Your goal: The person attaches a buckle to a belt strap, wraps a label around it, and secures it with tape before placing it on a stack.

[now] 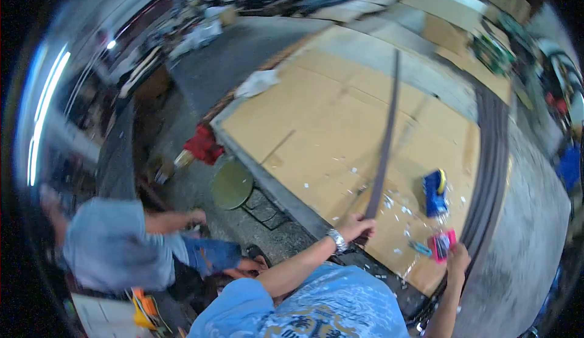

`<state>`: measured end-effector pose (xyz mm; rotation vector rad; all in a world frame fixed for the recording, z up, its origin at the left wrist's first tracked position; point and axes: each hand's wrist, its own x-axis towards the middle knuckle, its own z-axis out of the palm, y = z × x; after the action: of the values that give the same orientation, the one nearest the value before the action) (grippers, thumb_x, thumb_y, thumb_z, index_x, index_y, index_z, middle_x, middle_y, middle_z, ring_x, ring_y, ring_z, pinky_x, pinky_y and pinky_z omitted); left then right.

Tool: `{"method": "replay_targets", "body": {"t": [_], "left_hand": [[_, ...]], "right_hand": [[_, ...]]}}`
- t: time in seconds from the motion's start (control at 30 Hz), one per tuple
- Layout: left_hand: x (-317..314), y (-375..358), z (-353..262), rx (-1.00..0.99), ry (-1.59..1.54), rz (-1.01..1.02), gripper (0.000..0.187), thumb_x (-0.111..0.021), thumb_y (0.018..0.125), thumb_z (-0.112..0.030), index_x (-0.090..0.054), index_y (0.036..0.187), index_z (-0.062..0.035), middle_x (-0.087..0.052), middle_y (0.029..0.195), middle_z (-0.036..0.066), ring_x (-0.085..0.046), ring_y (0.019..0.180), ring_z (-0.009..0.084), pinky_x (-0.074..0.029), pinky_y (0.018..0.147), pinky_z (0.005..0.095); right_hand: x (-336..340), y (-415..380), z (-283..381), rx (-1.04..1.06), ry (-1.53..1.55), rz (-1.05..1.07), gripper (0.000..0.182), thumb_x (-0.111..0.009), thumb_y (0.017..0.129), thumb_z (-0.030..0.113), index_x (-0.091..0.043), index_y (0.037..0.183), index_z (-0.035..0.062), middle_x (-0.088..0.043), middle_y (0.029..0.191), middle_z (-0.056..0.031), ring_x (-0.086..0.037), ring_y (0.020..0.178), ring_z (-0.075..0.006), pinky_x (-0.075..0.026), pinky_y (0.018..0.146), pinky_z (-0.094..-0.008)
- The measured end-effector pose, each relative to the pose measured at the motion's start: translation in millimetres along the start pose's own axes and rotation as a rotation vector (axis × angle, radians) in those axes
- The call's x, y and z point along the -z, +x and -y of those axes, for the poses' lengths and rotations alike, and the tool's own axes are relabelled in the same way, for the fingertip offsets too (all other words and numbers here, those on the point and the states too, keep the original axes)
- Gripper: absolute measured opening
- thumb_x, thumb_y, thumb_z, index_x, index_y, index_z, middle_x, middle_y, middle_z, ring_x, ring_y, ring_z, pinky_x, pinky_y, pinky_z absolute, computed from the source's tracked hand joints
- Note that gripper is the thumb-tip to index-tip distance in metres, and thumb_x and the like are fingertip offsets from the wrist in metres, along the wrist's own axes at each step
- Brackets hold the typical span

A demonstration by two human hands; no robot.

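Note:
My left hand [356, 228], with a metal watch at the wrist, is wrapped round the near end of a long, thin dark strip [385, 137]. The strip rises away from me over the cardboard-covered table [316, 94]. On the right, my right hand [458, 257] looks closed beside a pink tray [442, 245] and the near part of a bundle of dark strips [490, 149]. What its fingers hold is too small to make out. A small teal tool [420, 248] lies left of the tray. Beyond the tray sits a blue object with a yellow roll [435, 192].
Small white scraps [389, 203] are scattered over the cardboard. At the table's left side stands a round green stool [232, 183]. Another person [121, 240] is bent over at the left. An open cardboard box [447, 21] stands at the far right.

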<state>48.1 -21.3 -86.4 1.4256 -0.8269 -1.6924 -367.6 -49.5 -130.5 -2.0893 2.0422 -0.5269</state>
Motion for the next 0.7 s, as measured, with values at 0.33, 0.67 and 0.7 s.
{"method": "replay_targets", "body": {"t": [0.33, 0.67, 0.7], "left_hand": [[3, 8, -8, 0.109, -0.162, 0.093, 0.024, -0.060, 0.086, -0.018, -0.054, 0.101, -0.0003, -0.070, 0.093, 0.016, -0.067, 0.065, 0.0175, -0.053, 0.057, 0.0292], [-9, 23, 0, 0.104, -0.380, 0.290, 0.017, -0.067, 0.083, -0.016, -0.060, 0.093, -0.0034, -0.065, 0.076, 0.008, -0.064, 0.068, 0.0171, -0.053, 0.064, 0.0301], [-9, 19, -6, 0.126, -0.394, 0.273, 0.018, -0.067, 0.083, -0.015, -0.060, 0.094, -0.0035, -0.065, 0.076, 0.008, -0.064, 0.067, 0.0172, -0.053, 0.064, 0.0301]], "right_hand": [[5, -3, 9, -0.214, 0.110, 0.086, 0.016, -0.054, 0.080, 0.007, -0.051, 0.096, 0.0079, -0.063, 0.081, -0.0166, -0.063, 0.082, -0.0371, -0.047, 0.068, -0.0428], [16, -13, 9, -0.197, 0.073, -0.071, 0.013, -0.055, 0.080, 0.009, -0.063, 0.088, 0.0029, -0.065, 0.090, -0.0182, -0.061, 0.086, -0.0366, -0.048, 0.076, -0.0417], [23, -16, 15, -0.213, 0.105, -0.090, 0.014, -0.055, 0.080, 0.009, -0.063, 0.089, 0.0024, -0.065, 0.090, -0.0183, -0.061, 0.086, -0.0358, -0.048, 0.076, -0.0408]]}}
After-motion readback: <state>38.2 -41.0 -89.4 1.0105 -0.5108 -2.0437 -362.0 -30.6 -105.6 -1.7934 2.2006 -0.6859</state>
